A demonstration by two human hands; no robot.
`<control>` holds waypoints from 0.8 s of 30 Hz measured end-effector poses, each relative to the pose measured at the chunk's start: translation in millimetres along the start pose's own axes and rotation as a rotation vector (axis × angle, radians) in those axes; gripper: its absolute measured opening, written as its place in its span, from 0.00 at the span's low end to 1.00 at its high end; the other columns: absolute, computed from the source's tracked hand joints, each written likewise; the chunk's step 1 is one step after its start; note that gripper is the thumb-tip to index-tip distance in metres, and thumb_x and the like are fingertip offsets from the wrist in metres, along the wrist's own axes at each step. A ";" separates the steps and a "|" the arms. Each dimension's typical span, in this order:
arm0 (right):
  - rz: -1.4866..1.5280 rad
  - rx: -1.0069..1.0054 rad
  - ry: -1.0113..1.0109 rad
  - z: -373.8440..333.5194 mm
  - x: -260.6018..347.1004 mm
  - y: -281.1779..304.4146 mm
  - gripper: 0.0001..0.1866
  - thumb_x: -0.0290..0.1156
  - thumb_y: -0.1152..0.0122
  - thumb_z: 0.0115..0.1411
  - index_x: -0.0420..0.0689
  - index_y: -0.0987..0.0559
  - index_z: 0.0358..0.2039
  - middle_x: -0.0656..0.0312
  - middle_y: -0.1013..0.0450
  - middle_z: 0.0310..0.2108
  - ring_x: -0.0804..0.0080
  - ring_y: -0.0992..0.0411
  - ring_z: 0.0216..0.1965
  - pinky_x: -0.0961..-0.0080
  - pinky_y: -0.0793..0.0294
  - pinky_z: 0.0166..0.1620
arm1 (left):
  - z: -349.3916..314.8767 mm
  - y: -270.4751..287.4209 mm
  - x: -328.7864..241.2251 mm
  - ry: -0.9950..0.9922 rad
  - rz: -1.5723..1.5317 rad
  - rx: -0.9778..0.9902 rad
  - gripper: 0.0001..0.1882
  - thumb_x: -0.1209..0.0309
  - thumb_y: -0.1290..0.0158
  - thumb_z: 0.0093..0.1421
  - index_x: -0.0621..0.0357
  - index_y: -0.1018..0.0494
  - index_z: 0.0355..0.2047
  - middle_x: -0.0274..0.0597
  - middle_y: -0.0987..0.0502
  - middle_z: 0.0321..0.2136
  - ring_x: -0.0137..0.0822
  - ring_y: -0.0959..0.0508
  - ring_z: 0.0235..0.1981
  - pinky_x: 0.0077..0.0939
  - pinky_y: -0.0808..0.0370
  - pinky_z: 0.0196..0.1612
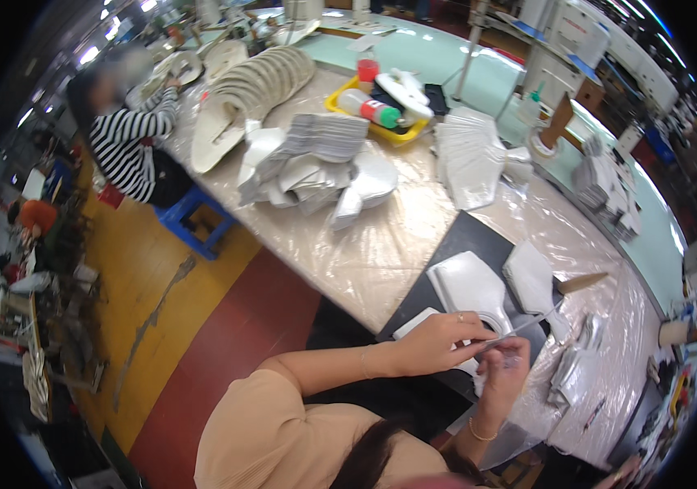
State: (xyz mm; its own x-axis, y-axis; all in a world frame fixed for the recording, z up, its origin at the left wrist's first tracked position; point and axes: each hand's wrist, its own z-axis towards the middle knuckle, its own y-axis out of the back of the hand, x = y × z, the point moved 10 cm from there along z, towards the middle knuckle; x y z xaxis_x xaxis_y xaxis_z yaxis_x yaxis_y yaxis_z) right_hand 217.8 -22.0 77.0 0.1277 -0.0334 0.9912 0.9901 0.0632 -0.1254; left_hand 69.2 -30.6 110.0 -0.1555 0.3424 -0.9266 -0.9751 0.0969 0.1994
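My left hand [445, 342] and my right hand [505, 376] meet above the near edge of the work table. Both have their fingers pinched on a thin grey flat piece [538, 319], seen almost edge-on. Its exact kind cannot be made out, and my fingers hide its near end. Just beyond my hands, a stack of curved silver-white panels [469, 281] lies on a black mat [467, 234]. To its right is a second stack of smaller silver panels [529, 275]. A flat brown pointed piece [583, 282] lies beside that stack.
More silver pieces [577, 367] lie right of the mat. Farther off are fanned panels [469, 155], a grey pile [316, 155], a yellow tray [405, 137] with bottles, and a row of curved cream parts [263, 77]. A person in stripes [132, 134] works at the far left, near a blue stool [194, 222].
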 end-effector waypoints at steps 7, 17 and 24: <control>-0.051 0.021 -0.056 -2.3 -6.3 0.6 0.11 0.27 0.34 0.61 0.41 0.28 0.27 0.66 0.29 0.23 0.83 0.32 0.24 0.85 0.34 0.28 | -0.8 0.7 11.9 0.162 -0.122 0.064 0.12 0.74 0.42 0.61 0.60 0.20 0.45 0.42 0.20 0.32 0.31 0.20 0.32 0.23 0.23 0.34; -0.102 -0.083 0.080 -4.0 14.6 9.7 0.10 0.23 0.42 0.63 0.39 0.33 0.27 0.52 0.26 0.42 0.68 0.24 0.38 0.72 0.25 0.46 | 3.7 31.3 19.3 0.174 -0.126 -0.143 0.11 0.81 0.44 0.61 0.63 0.20 0.43 0.39 0.23 0.31 0.25 0.23 0.31 0.18 0.24 0.32; 0.313 -0.054 0.067 0.6 5.7 43.3 0.15 0.27 0.37 0.59 0.45 0.37 0.27 0.57 0.27 0.26 0.71 0.26 0.25 0.76 0.23 0.29 | 4.0 53.0 25.4 0.207 -0.175 -0.128 0.11 0.82 0.43 0.59 0.63 0.19 0.43 0.38 0.23 0.31 0.26 0.25 0.32 0.19 0.29 0.33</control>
State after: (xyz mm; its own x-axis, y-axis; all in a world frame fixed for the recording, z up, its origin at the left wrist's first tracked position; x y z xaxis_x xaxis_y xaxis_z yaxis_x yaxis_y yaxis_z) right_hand 261.3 -18.8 77.2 0.4285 -0.0860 0.8995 0.9035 0.0279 -0.4277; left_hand 14.2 -13.0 98.3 0.0005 0.1315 -0.9913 -0.9999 0.0146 0.0014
